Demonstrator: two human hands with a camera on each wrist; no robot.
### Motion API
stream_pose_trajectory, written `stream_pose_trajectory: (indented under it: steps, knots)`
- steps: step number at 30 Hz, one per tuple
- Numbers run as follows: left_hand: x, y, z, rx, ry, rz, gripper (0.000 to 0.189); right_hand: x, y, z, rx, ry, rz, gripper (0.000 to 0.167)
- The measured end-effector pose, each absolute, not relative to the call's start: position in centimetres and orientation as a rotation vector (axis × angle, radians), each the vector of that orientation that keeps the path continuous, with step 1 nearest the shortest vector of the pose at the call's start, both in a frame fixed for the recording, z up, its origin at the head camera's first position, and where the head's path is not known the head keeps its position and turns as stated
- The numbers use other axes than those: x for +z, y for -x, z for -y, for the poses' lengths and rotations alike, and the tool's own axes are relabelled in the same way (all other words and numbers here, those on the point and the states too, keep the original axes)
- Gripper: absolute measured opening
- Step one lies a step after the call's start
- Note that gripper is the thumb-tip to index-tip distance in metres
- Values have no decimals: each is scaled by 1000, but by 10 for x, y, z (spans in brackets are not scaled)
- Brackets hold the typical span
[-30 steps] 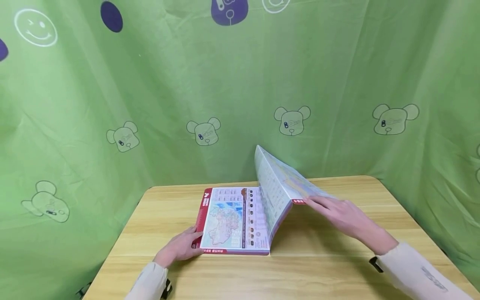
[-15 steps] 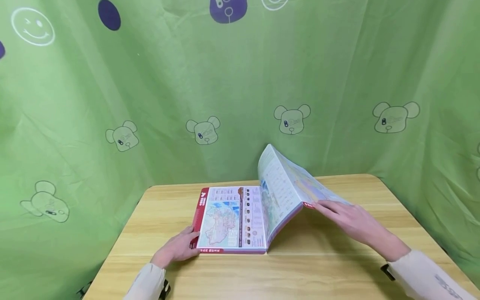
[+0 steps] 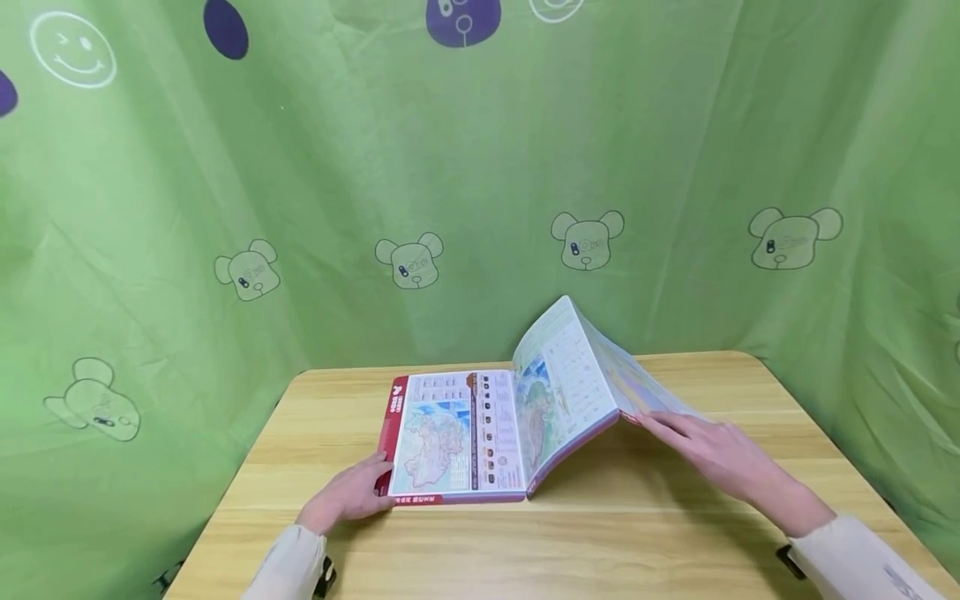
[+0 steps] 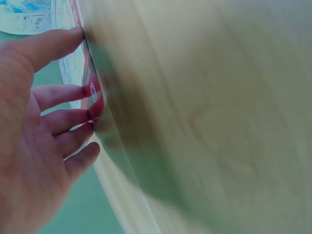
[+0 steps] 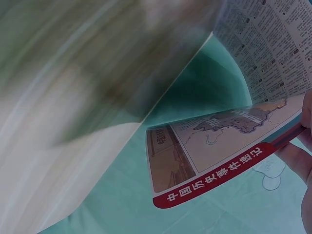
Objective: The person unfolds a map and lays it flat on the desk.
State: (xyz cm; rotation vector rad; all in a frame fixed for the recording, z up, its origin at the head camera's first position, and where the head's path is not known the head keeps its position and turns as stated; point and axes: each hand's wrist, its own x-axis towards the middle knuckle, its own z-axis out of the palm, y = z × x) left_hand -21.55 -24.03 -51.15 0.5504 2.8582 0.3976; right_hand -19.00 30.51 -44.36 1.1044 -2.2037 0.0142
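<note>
In the head view a folding map point(image 3: 438, 442) with red borders lies partly spread on the table. Its left panel is flat; the panels to the right point(image 3: 555, 392) rise into a tent-like fold. My left hand point(image 3: 348, 495) touches the near left corner, and the left wrist view has its thumb and fingertips against the red edge point(image 4: 93, 92). My right hand point(image 3: 723, 458) pinches the near edge of the raised part. In the right wrist view, thumb and fingers point(image 5: 295, 157) hold that edge beside a red printed strip point(image 5: 214, 178); most of the hand is cut off.
The pale wooden table point(image 3: 480, 554) has rounded far corners. Behind and beside it hangs a green curtain point(image 3: 480, 150) printed with bear heads; the map's raised fold stands close to it. Black straps show at both sleeve cuffs point(image 3: 288, 562).
My right hand has moved right, drawing the raised fold rightward and spreading it wider, so more of the second panel shows. My left hand and the flat panel have shifted slightly left.
</note>
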Motion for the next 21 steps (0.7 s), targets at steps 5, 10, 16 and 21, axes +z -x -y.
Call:
stream_pose_trajectory:
  steps: [5,10,16,21]
  knots:
    - [-514,216,245,414,-546,-2863,68,-449,188,-312,9,-1085,2217,56]
    - [-515,215,248,436,-498,-2850,66,-454,187,-315,8,-1065,2264,57]
    - [-515,214,252,421,-472,-2851,60,-457,186,-318,45,-1080,2279,59]
    - [-513,215,255,429,-457,-2857,60,-462,187,-322,51,-1088,2254,56]
